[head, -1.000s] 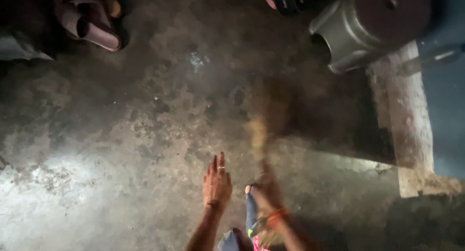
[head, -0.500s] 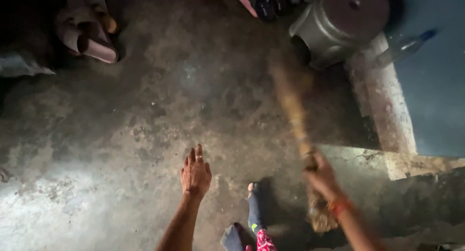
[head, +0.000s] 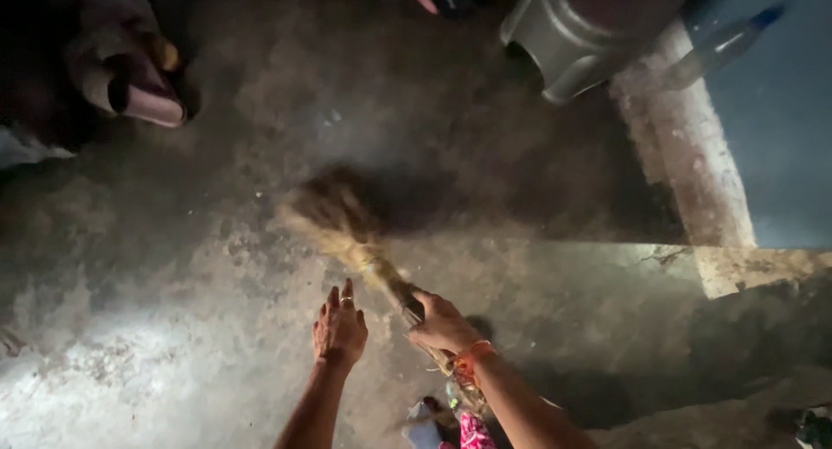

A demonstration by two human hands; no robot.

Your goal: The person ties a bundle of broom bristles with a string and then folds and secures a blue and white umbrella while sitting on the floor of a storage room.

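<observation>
While the right hand [head: 440,321] is clamped round the handle of a broom [head: 364,254], the left hand [head: 340,332] hangs empty just beside it, fingers spread and flat, a ring on one finger, touching nothing. Nearest the camera, a foot [head: 426,430] shows between the two forearms, partly hidden by a patterned hem. An orange band [head: 472,358] sits at the right wrist. From the grip the broom runs up and to the left; its bristle head is motion-blurred and lies low over the floor [head: 173,362], a little beyond the left fingertips. Whether the bristles touch the concrete cannot be told through the blur. Judgement: a sweeping stroke is in hand, mid-swing, one-handed, with the free hand kept out for balance. The floor near the bristles is stained, mottled concrete with a few pale specks; no gathered heap of dirt is visible. Judgement on the next move: it calls for a firm grip, bristles kept low, and the stroke run across the patch ahead, clear of the left hand. Further off, a raised ledge [head: 693,163] runs along the right. At the top right stands a grey stool [head: 563,33]; at the far left lies a pink sandal [head: 143,94], well apart from the broom.
</observation>
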